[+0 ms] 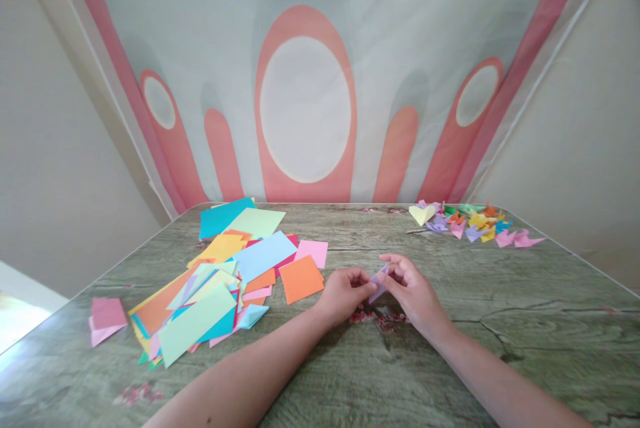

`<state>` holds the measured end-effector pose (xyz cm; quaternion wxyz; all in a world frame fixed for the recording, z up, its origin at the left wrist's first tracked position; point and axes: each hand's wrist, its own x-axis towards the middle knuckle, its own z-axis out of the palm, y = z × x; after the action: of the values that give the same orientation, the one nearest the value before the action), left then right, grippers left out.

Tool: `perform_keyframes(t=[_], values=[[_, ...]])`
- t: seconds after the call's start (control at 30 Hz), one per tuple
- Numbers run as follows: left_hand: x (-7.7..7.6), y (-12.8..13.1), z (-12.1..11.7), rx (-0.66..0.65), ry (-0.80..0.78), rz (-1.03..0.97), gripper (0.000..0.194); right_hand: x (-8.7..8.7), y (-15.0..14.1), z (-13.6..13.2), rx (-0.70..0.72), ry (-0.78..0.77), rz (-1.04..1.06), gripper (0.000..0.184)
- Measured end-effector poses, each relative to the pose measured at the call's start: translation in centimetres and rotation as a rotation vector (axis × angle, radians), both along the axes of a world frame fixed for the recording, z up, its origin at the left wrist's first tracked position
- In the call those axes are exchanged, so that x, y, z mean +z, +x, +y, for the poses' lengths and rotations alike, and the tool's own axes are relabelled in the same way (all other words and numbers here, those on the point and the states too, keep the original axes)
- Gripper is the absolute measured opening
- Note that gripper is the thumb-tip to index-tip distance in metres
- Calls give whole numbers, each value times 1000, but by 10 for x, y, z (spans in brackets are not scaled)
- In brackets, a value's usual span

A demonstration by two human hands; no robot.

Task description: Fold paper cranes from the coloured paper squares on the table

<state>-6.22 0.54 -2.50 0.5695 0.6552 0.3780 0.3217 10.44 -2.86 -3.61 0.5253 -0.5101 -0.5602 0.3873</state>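
Between my two hands, just above the table, is a small piece of folded lilac paper [380, 284]. My left hand [345, 293] pinches its left side between thumb and fingers. On the other side, my right hand [411, 287] grips the paper with thumb and forefinger, its remaining fingers curled or raised behind. The fingers cover part of the paper, so its full shape is hidden. Left of my left hand, an orange paper square [301, 279] lies flat beside a pink sheet [312, 251].
Many coloured sheets, including a light blue one [266, 258] and a pale green one [198, 325], lie heaped on the left. A folded pink paper [108, 319] sits apart at far left. Several small folded paper figures [477, 223] and a pale yellow heart [422, 215] cluster at back right.
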Motion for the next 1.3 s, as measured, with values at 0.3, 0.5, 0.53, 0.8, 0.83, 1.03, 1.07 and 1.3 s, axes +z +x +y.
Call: perform_keyframes(t=[0.3,0.5,0.53,0.8,0.83,1.03,1.07,1.3], values=[[-7,0,5,76,-25,-90,31,3,0,-4,9,-52,-147,33],[-7,1,5,68,-55,-124,33,4,2,-4,-25,-69,-197,33],[-6,1,5,75,-56,-129,33,5,2,-4,-30,-69,-206,32],[-4,3,4,121,-61,-165,34,8,-1,-7,-15,-49,-213,30],[-4,3,4,113,-67,-170,35,8,-2,-7,-9,-49,-211,30],[-6,2,5,120,-75,-160,37,5,-2,-7,26,-56,-219,28],[-7,2,6,130,-74,-156,36,5,-3,-7,29,-59,-220,27],[-4,1,6,145,-73,-134,38,6,-6,-9,46,-53,-184,26]])
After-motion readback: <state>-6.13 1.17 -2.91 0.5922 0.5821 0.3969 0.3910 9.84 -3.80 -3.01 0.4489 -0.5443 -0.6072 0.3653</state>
